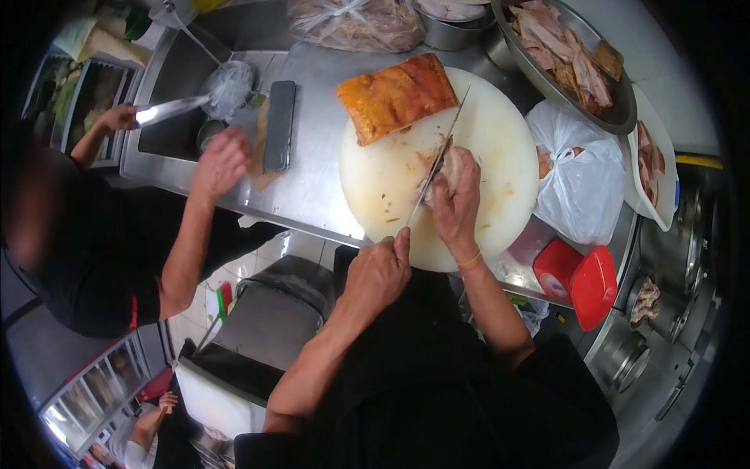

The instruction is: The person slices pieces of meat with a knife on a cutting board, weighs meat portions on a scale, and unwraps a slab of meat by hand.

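My left hand point(380, 270) is closed around the handle of a long knife point(440, 156), its blade pointing up and to the right over the round white cutting board point(500, 191). Beside the blade, my right hand point(457, 199), with a yellow band at the wrist, grips a pale piece of meat point(447, 168). The fingers partly hide this piece, and whether the blade is inside it I cannot tell. At the board's upper left lies a slab of roast pork point(397, 95) with golden-brown skin. Small scraps are scattered over the board.
A metal bowl of meat point(566, 59), a white plastic bag point(582, 176) and a red container point(574, 277) stand to the right. A dark sharpening stone point(280, 125) lies left. A co-worker's hand point(223, 160) is near the sink point(176, 70); their other hand holds a blade.
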Demonstrator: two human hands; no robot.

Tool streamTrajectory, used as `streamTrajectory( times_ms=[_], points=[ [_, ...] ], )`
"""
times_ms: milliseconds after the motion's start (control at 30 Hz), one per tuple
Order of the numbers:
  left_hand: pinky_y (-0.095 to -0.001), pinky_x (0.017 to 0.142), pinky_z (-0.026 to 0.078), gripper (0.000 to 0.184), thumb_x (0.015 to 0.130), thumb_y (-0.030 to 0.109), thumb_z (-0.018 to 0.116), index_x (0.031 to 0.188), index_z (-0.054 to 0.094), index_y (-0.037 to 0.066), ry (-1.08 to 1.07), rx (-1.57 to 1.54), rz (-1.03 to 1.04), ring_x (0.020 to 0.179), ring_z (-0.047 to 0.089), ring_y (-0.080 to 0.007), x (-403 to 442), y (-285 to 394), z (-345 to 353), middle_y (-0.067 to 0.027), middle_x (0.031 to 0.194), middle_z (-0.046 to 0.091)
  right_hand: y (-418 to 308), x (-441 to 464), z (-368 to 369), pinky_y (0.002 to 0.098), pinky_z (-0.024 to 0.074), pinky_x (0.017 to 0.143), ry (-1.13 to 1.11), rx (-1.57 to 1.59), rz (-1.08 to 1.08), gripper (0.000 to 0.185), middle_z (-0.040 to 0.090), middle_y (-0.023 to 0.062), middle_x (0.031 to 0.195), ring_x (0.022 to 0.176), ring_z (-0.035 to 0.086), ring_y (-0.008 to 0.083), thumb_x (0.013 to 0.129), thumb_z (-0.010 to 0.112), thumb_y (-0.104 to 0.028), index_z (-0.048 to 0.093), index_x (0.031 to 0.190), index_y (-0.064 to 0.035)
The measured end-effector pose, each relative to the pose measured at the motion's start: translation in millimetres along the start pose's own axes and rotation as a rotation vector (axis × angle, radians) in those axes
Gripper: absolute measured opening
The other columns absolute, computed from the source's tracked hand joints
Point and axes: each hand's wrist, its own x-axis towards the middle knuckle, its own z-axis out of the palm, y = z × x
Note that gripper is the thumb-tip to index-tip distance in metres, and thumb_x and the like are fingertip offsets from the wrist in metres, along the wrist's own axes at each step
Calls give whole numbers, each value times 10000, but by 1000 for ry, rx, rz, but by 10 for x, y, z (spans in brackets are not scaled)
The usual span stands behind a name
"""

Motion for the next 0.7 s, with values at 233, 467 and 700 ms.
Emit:
streamTrajectory(
  times_ms=[233,467,700],
  points=[
    [-601,765,517,539,1076,381,384,882,670,-33,-86,65,-140,835,630,-548,-427,-198,-51,-344,807,649,15,12,-23,471,406,1042,-17,32,27,526,506,264,1308,1177,520,417,917,568,-108,414,1393,55],
    [-600,794,521,539,1073,382,393,870,687,-21,-110,-2,-108,844,624,-559,-119,-189,51,-346,833,653,6,-14,-25,403,387,1073,-16,100,43,500,528,224,1315,1211,527,337,928,528,-88,428,1401,40],
    [-597,829,512,621,1069,442,379,847,706,-37,-98,81,-265,889,629,-558,-584,-290,-52,-360,868,655,21,0,-3,398,392,1068,13,107,91,479,552,216,1286,1192,538,331,926,532,-94,452,1380,37]
  ],
)
